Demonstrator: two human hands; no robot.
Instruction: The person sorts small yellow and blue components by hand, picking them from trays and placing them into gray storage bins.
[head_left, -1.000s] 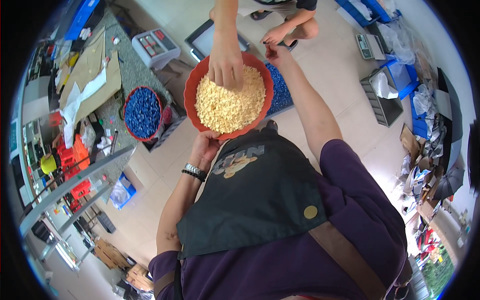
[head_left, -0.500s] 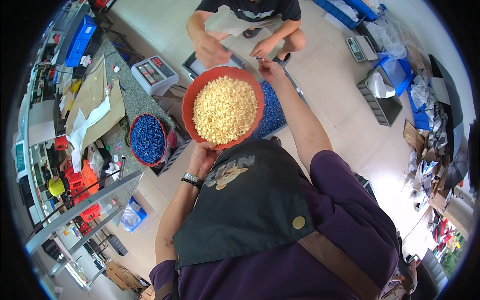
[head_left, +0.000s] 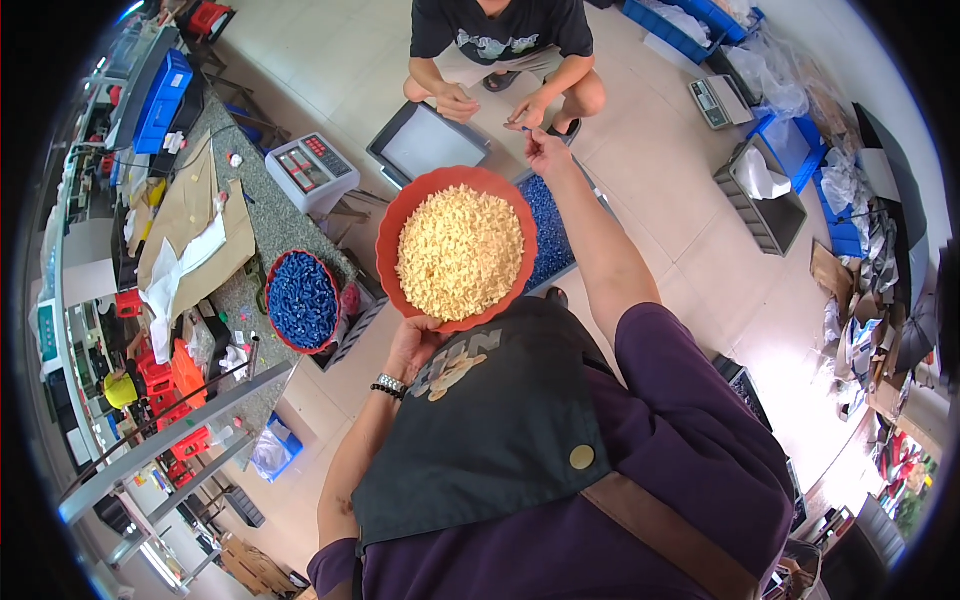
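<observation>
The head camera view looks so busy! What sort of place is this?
Probably a small workshop that handles little parts: there's a red bowl of pale yellow pieces, lots of blue pieces and a weighing scale.

There are four hands at the middle of the room: one pair, the left hand [head_left: 418,342] and right hand [head_left: 547,150], and another pair on a crouching co-worker [head_left: 505,42]. I make it two red bowls [head_left: 386,262], with one heap of yellow pieces [head_left: 460,255] and one of blue pieces [head_left: 303,302]. Two scales [head_left: 312,165], one grey tray [head_left: 435,145], one grey crate [head_left: 748,215] and two wristbands [head_left: 388,384] besides. Red stools [head_left: 160,380] run to several, though they're too far off for me to number fairly.
</observation>
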